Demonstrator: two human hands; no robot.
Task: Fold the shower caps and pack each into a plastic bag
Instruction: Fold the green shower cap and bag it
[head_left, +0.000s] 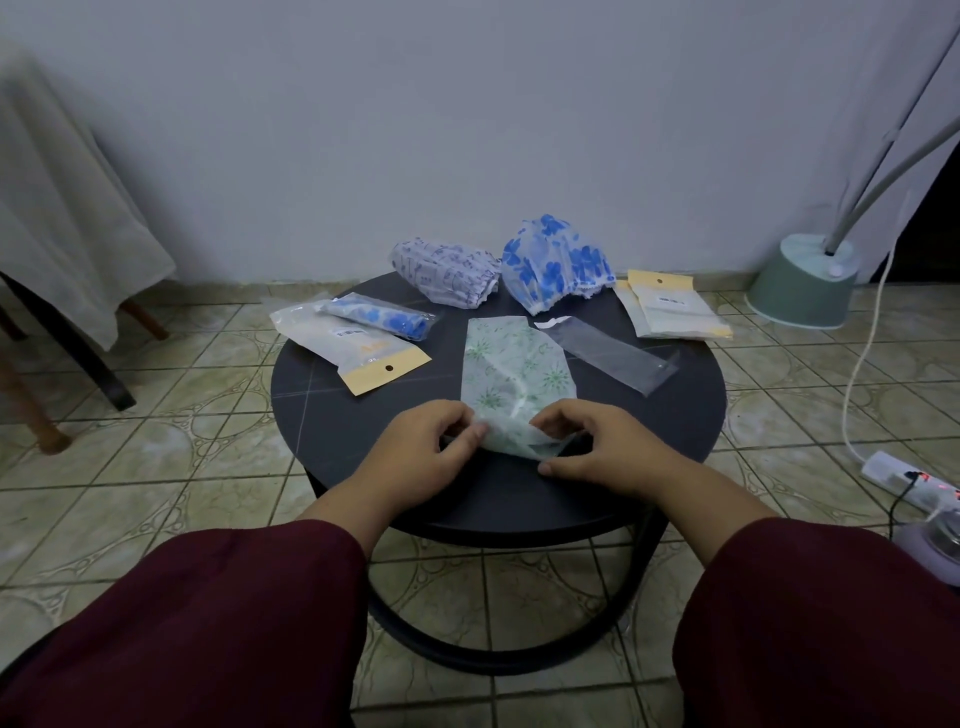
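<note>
cap (511, 374): near end hidden under hands | lamp (802, 280): top cut off | bag label (349, 332): too small to read

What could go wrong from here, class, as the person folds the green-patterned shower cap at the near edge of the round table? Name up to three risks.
1. Both the left hand and right hand pinch only the near end of the green cap; the slippery far part may spring open.
2. The clear empty bag lies touching the cap's far right corner and might get dragged along.
3. The blue-flowered cap and purple cap sit near the table's far edge and could slide off.
</note>
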